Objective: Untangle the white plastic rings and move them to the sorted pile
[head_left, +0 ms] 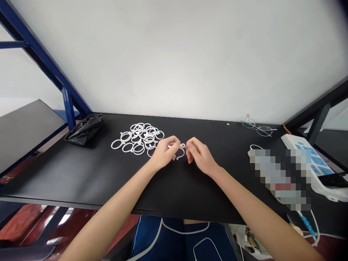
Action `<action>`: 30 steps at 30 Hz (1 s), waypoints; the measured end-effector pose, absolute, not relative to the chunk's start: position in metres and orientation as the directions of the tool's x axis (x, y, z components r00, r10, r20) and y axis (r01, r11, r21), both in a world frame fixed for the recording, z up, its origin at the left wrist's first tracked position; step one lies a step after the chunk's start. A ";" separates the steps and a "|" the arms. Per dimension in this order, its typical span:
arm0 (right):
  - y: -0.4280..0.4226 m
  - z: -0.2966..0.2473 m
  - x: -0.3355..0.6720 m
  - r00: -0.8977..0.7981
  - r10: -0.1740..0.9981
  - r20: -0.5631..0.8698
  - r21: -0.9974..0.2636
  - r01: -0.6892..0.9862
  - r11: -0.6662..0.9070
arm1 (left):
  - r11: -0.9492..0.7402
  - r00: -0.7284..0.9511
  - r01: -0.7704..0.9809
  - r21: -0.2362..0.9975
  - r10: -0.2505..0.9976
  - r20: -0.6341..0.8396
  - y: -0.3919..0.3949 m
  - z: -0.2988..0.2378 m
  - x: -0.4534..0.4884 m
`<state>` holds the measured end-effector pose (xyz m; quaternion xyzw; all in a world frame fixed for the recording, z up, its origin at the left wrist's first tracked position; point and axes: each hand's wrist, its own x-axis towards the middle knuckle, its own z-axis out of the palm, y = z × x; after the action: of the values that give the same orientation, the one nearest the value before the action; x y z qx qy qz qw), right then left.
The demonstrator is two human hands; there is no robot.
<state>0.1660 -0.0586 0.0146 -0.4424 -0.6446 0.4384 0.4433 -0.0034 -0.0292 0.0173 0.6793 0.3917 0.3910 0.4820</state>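
A single white plastic ring (pixel 179 152) is held over the middle of the black table (pixel 81 174) between both my hands. My left hand (pixel 164 152) pinches its left side with curled fingers. My right hand (pixel 199 154) pinches the small knob at the ring's right end. A pile of several more white plastic rings (pixel 138 139) lies on the table just left of and behind my left hand.
A crumpled black plastic bag (pixel 85 129) sits at the back left. Wire-framed glasses (pixel 258 127) lie at the back right. A white and blue power strip (pixel 312 163) and cables occupy the right edge, beside a blurred patch. A blue metal frame (pixel 40 58) rises at the left.
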 end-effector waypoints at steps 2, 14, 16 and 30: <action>-0.062 0.011 0.164 -0.252 0.944 0.215 -0.913 0.291 0.286 | -0.230 0.396 0.154 0.961 0.906 0.154 -0.029 0.016 -0.003; -0.069 0.005 0.161 -0.263 0.917 0.301 -0.894 0.256 0.367 | -0.041 0.462 -0.153 0.987 0.880 0.108 -0.035 0.008 0.010; -0.070 0.005 0.160 -0.254 0.913 0.319 -0.887 0.260 0.382 | -0.053 0.465 -0.155 0.986 0.877 0.121 -0.035 0.007 0.010; -0.072 -0.001 0.155 -0.206 0.885 0.417 -0.855 0.242 0.459 | -0.053 0.476 -0.154 0.987 0.871 0.121 -0.035 0.006 0.010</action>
<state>0.1552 -0.0719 -0.0010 -0.4012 -0.7025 0.3311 0.4857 0.0100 -0.0355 0.0055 0.5957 0.3010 0.4143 0.6188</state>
